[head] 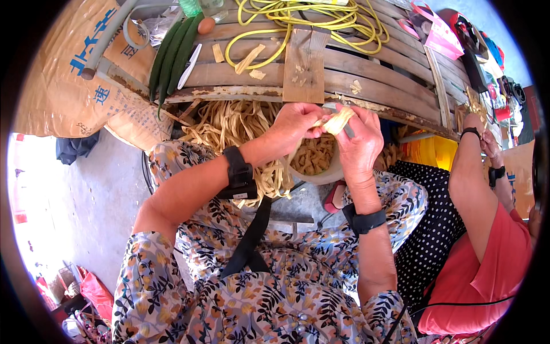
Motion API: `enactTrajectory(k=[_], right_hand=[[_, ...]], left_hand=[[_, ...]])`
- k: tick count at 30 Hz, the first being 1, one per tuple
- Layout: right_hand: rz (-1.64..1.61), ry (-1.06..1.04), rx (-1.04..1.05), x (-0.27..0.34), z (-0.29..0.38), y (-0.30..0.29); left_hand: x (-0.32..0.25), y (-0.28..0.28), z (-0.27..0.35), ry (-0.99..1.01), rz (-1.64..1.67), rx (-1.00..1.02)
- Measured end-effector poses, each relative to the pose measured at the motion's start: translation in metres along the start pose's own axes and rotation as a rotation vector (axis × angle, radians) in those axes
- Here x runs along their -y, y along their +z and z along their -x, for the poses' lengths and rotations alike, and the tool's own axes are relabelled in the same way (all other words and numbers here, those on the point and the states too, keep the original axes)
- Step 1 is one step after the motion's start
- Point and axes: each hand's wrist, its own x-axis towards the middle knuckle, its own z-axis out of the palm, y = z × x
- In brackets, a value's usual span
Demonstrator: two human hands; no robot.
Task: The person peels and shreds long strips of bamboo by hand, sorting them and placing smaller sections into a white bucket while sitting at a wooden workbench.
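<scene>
A pale yellow strip (338,121), apparently dried plant fibre, stretches between my two hands above a white bucket. My left hand (300,122) pinches its narrow end, while my right hand (363,135) grips the broad, folded part. The bucket (326,177) holds many small, folded tan pieces (313,155). Beside and below my left forearm hangs a heap of long tan strips (232,122), partly under the bench. Just beyond my hands, a short wooden board (304,69) lies on the slats, with small scraps on it.
The slatted wooden bench (365,71) has a rusty front edge. On it lie green cucumbers (172,60), an egg (206,26), a white-handled tool (190,66) and coiled yellow hose (275,32). Large brown printed sacks (81,81) stand left. A co-worker in a red top (481,279) sits close right.
</scene>
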Motion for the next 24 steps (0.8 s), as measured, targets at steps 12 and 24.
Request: enactTrajectory(k=[12, 24], right_hand=[[-0.075, 0.378, 0.323, -0.024, 0.013, 0.023], [-0.384, 0.200, -0.033, 0.001, 0.017, 0.022]], left_hand=[[-0.008, 0.007, 0.007, 0.454, -1.041, -0.167], [0.001, 0.002, -0.004, 0.019, -0.326, -0.236]])
